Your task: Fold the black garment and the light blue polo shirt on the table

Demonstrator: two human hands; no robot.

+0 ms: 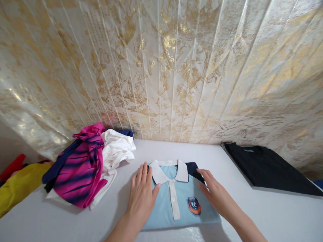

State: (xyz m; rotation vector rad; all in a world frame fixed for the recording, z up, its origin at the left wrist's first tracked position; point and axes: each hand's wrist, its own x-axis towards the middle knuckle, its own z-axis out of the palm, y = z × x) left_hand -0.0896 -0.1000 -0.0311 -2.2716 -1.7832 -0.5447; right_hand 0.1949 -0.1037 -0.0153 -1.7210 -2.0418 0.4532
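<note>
A light blue polo shirt [161, 208] with a white collar, a white button placket and navy shoulders lies folded flat on the white table, collar away from me. A round-bottomed badge [194, 205] sits on its chest. My left hand [141, 195] rests along the shirt's left edge, fingers stretched out beside the collar. At the right edge my right hand [214, 190] has its fingers apart by the navy shoulder. Neither hand grips the cloth. Parts of both side edges are hidden under the hands.
Rumpled pink-and-navy [78, 168] and white clothes [117, 149] are heaped at the left. Farther left are yellow [20, 186] and red cloth [12, 167]. A folded black T-shirt [272, 168] lies at the right. Behind the table [275, 215] hangs a gold-patterned curtain [161, 67].
</note>
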